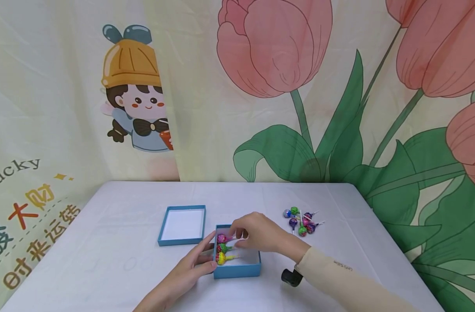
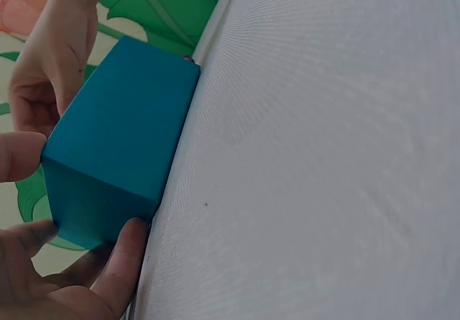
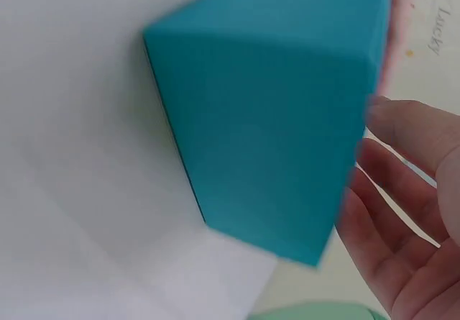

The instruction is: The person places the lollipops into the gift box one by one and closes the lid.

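Note:
A blue open box (image 1: pixel 237 271) sits on the table, with a pink lollipop (image 1: pixel 222 238), a green lollipop (image 1: pixel 223 248) and a yellow lollipop (image 1: pixel 222 258) in a column along its left inner side. My left hand (image 1: pixel 187 269) rests against the box's left wall, thumb at the near corner. Over the box, my right hand (image 1: pixel 257 233) reaches in with bent fingers near the lollipop sticks. In the right wrist view its thumb (image 3: pixel 406 126) and fingers stand apart, and I see nothing between them; the box wall partly hides the fingertips.
The box's blue-rimmed lid (image 1: pixel 181 243) lies to the left behind the box, white inside up. A loose pile of several lollipops (image 1: pixel 302 230) lies at the right. A white cloth covers the table (image 1: pixel 116 242); a printed curtain (image 1: pixel 198 108) hangs behind it.

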A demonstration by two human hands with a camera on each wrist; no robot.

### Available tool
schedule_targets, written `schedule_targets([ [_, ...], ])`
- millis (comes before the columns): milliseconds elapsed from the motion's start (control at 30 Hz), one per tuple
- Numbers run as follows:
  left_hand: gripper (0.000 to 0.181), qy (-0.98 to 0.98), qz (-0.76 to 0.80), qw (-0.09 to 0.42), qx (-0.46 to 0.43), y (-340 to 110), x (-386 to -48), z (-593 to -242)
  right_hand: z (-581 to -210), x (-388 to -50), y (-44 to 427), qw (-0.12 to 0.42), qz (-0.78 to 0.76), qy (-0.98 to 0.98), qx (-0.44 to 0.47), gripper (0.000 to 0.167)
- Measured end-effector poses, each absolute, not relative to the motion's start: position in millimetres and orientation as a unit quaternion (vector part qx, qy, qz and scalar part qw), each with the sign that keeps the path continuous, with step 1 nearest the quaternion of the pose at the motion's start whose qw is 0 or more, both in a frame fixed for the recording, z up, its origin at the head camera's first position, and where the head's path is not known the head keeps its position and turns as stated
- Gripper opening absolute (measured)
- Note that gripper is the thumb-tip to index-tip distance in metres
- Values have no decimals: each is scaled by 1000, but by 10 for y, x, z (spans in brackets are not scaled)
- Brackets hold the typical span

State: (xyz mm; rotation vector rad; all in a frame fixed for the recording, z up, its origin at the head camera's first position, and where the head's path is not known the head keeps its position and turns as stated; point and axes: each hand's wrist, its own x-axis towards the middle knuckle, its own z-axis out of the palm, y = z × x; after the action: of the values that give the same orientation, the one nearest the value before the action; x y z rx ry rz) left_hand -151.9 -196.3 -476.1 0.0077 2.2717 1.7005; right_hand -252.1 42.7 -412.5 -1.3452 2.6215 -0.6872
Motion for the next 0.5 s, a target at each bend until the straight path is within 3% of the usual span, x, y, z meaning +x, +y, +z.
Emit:
schedule_targets([
  [500, 77, 788, 598, 150, -5, -1967, -1523, -4781, -3807, -2929, 1210, -34, -230, 899, -372, 24],
])
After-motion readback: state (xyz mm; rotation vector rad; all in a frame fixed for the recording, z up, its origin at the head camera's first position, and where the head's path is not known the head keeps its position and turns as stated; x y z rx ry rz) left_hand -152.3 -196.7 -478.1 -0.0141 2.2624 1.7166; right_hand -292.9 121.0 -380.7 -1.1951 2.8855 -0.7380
